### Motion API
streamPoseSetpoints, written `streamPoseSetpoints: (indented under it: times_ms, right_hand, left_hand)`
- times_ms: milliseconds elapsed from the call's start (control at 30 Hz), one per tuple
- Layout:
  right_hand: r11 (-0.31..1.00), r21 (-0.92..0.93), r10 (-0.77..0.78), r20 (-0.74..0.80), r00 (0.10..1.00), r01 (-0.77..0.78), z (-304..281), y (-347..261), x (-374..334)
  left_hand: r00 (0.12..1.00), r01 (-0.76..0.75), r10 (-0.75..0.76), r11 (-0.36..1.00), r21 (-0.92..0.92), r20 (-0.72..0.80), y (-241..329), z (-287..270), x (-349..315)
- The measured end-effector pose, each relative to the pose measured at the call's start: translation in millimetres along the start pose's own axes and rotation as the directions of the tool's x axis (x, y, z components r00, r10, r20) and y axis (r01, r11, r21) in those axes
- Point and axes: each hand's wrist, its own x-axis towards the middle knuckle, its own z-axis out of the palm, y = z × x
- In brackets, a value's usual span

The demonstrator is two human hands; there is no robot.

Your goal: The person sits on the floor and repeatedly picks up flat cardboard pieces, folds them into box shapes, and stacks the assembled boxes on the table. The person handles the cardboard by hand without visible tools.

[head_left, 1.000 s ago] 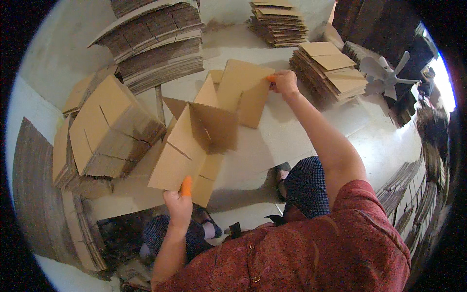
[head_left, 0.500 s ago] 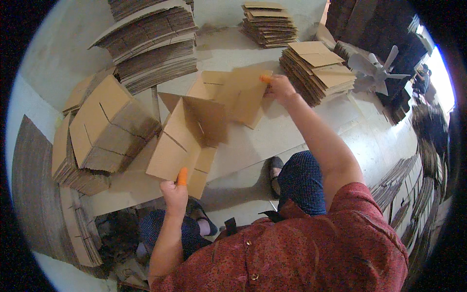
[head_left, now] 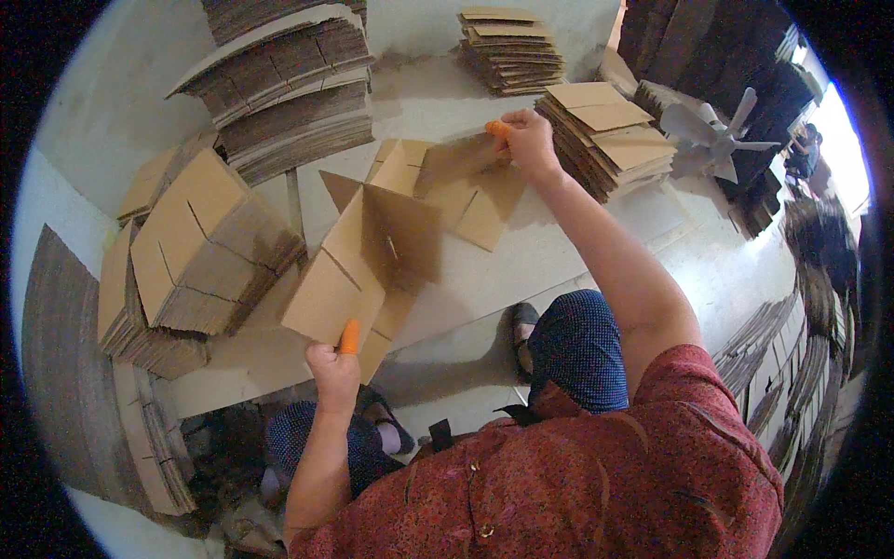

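Note:
A brown cardboard box blank (head_left: pixel 340 275) stands partly unfolded over the pale work surface, its slotted panels at angles to each other. My left hand (head_left: pixel 333 373), with an orange finger cover on the thumb, is closed on the near edge of its left panel. Farther off to the right, my right hand (head_left: pixel 527 147) pinches the upper edge of a blurred panel; an orange cover sits on one of its digits too. Whether the panels in both hands belong to one piece, I cannot tell. The fingertips behind the cardboard are hidden.
Flat cardboard is stacked at the left (head_left: pixel 200 252), at the far left in a tall pile (head_left: pixel 289 93), and beyond my right hand (head_left: pixel 610 140). Another stack (head_left: pixel 510 51) lies at the back. A fan (head_left: pixel 717 140) stands on the right. A person (head_left: pixel 805 149) is far right.
My right hand has moved slightly up and left, and the panel in it has tilted. The left panel has shifted a little; my left hand stays almost in place.

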Motion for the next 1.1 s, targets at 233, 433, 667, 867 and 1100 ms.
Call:
streamPoseSetpoints:
  times_ms: [233,433,667,867,1100]
  right_hand:
    - [0.910,0.290,0.360,-0.201,0.911,-0.296,5,17,-2]
    - [0.675,0.556,0.588,-0.009,0.809,-0.485,-19,83,-6]
    - [0.565,0.539,0.643,0.188,0.742,-0.625,9,54,-28]
    - [0.765,0.451,0.519,-0.010,0.855,-0.460,15,87,15]
    - [0.957,-0.279,-0.149,-0.222,0.963,0.084,-1,24,32]
  left_hand:
    - [1.000,-0.004,0.005,1.000,0.007,-0.023,-6,0,-2]
    - [0.996,0.061,-0.061,0.998,0.011,0.058,10,-4,-2]
    - [1.000,0.003,-0.004,1.000,0.027,0.014,7,0,-2]
    - [0.999,0.026,-0.026,1.000,0.001,0.040,5,0,0]
    - [0.997,0.051,-0.049,0.999,-0.016,0.065,7,-1,0]
